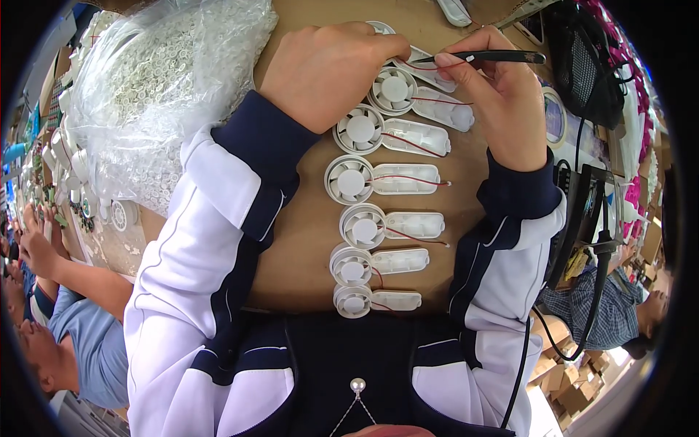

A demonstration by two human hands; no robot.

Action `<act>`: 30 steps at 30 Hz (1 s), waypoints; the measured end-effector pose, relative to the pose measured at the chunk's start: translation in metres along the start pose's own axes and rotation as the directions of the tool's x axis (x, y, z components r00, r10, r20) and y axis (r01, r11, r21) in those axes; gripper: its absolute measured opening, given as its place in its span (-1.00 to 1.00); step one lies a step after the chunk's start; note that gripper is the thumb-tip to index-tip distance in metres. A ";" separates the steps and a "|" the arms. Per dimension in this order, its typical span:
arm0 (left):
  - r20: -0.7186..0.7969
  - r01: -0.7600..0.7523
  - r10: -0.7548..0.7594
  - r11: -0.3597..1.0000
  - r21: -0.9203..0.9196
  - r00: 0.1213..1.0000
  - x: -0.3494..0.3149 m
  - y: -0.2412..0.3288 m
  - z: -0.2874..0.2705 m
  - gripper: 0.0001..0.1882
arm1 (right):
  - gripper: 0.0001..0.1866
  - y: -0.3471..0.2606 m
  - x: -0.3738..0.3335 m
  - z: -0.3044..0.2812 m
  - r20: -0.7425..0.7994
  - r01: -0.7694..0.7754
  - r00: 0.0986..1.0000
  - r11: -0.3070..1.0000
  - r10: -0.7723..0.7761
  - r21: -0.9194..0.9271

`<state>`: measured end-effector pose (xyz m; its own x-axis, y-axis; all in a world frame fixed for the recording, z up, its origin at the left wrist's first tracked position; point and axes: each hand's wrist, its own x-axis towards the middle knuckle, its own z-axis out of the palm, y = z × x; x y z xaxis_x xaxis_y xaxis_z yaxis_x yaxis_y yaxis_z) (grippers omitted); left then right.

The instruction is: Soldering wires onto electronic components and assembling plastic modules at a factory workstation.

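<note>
A row of white mini handheld fan halves (352, 183) runs from near my body to the far end. Each has a round blade head and a long hollow handle shell with a thin red wire. At the far end, my left hand (331, 73) bends over a fan piece (435, 71), thumb and forefinger pinched at the joint of head and handle; the fingers hide most of that head. My right hand (510, 95) grips black tweezers (502, 56) like a pen. Their tip reaches toward the left fingertips, beside a red wire on the handle shell.
A large clear plastic bag (167, 95) of small white ring-shaped parts lies to the left. Beyond it are loose white parts (124, 215) and a co-worker's arm (80, 280). On the right stand a black mesh holder (593, 73), a tape roll (553, 116) and black cables (601, 251).
</note>
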<state>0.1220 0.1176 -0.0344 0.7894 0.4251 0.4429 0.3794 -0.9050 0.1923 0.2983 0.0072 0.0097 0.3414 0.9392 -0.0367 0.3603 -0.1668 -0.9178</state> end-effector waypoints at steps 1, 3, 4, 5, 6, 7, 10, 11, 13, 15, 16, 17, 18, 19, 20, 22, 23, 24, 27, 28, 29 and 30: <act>0.003 -0.001 0.001 1.000 0.002 1.000 0.000 0.000 0.000 -0.77 | -0.92 0.001 0.000 -0.001 0.011 0.013 1.000 1.000 -0.013 -0.022; 0.009 -0.003 0.003 1.000 0.005 1.000 0.000 0.000 -0.001 -0.77 | -0.92 0.002 0.001 -0.003 0.034 0.040 0.999 0.997 -0.038 -0.065; 0.011 -0.004 0.004 1.000 0.007 1.000 0.000 0.000 -0.001 -0.77 | -0.92 0.002 0.001 -0.004 0.045 0.054 0.998 0.995 -0.050 -0.087; 0.010 -0.004 0.004 1.000 0.007 1.000 -0.001 0.001 -0.001 -0.77 | -0.92 0.002 0.001 -0.004 0.045 0.055 0.998 0.995 -0.051 -0.087; 0.022 -0.002 0.002 1.000 0.020 1.000 -0.001 0.002 -0.001 -0.77 | -0.91 0.002 0.001 -0.004 0.045 0.044 0.998 0.995 -0.040 -0.086; 0.033 0.000 -0.001 0.999 0.033 0.999 -0.002 0.002 -0.002 -0.77 | -0.91 0.002 0.000 -0.004 0.044 0.033 0.999 0.996 -0.029 -0.084; 0.054 0.004 -0.007 0.998 0.059 0.999 -0.002 0.003 -0.002 -0.77 | -0.90 0.002 -0.001 -0.005 0.044 0.013 0.999 0.997 -0.009 -0.082; 0.051 0.002 -0.005 0.998 0.056 0.999 -0.002 0.003 -0.002 -0.77 | -0.90 0.004 -0.002 -0.005 0.026 0.023 0.999 0.995 -0.021 -0.093; 0.048 -0.001 -0.001 0.999 0.051 0.999 -0.002 0.003 -0.001 -0.78 | -0.89 0.009 -0.003 -0.006 -0.008 0.044 0.999 0.992 -0.045 -0.115; 0.045 -0.003 0.001 0.999 0.046 0.999 -0.002 0.003 -0.001 -0.78 | -0.88 0.010 -0.004 -0.007 -0.026 0.053 0.998 0.990 -0.056 -0.127; 0.044 -0.005 0.003 0.999 0.044 0.999 -0.002 0.003 0.000 -0.78 | -0.88 0.010 -0.003 -0.007 -0.022 0.058 0.998 0.988 -0.062 -0.140; 0.042 -0.006 0.004 0.999 0.042 0.999 -0.002 0.003 0.000 -0.79 | -0.88 0.010 -0.003 -0.008 -0.017 0.063 0.998 0.986 -0.067 -0.152; 0.040 -0.008 0.006 0.999 0.040 0.999 -0.002 0.002 0.000 -0.79 | -0.88 0.011 -0.003 -0.008 -0.013 0.069 0.997 0.984 -0.072 -0.165; 0.039 -0.009 0.008 0.999 0.038 0.999 -0.002 0.002 0.000 -0.79 | -0.88 0.011 -0.003 -0.008 -0.008 0.075 0.997 0.981 -0.078 -0.177; 0.039 -0.008 0.007 0.999 0.038 0.999 -0.002 0.002 0.000 -0.79 | -0.88 0.011 -0.002 -0.008 -0.008 0.075 0.997 0.981 -0.078 -0.177; 0.036 -0.010 0.009 0.999 0.037 0.999 -0.001 0.002 -0.001 -0.80 | -0.87 0.011 -0.002 -0.008 -0.005 0.072 0.997 0.984 -0.074 -0.164; 0.035 -0.011 0.010 0.999 0.037 0.999 -0.001 0.002 -0.001 -0.80 | -0.87 0.012 -0.002 -0.008 -0.004 0.071 0.997 0.985 -0.072 -0.157; 0.033 -0.012 0.011 0.999 0.037 0.999 -0.001 0.002 -0.001 -0.80 | -0.87 0.012 -0.002 -0.007 -0.002 0.070 0.997 0.986 -0.071 -0.151; 0.034 -0.011 0.010 0.999 0.038 0.999 -0.001 0.003 -0.001 -0.80 | -0.87 0.013 -0.002 -0.007 -0.009 0.067 0.998 0.988 -0.069 -0.140; 0.035 -0.011 0.010 0.999 0.038 0.999 -0.001 0.003 -0.001 -0.80 | -0.88 0.013 -0.002 -0.007 -0.013 0.065 0.998 0.989 -0.068 -0.134; 0.035 -0.011 0.010 0.999 0.038 0.999 -0.001 0.004 -0.002 -0.79 | -0.88 0.013 -0.002 -0.007 -0.017 0.064 0.998 0.990 -0.066 -0.128; 0.036 -0.010 0.008 0.999 0.039 0.999 -0.001 0.004 -0.002 -0.79 | -0.88 0.013 -0.002 -0.007 -0.016 0.064 0.998 0.990 -0.067 -0.127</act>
<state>0.1217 0.1136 -0.0329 0.8093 0.4177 0.4130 0.3902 -0.9078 0.1536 0.3082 0.0012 0.0003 0.3302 0.9434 0.0312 0.4891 -0.1428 -0.8605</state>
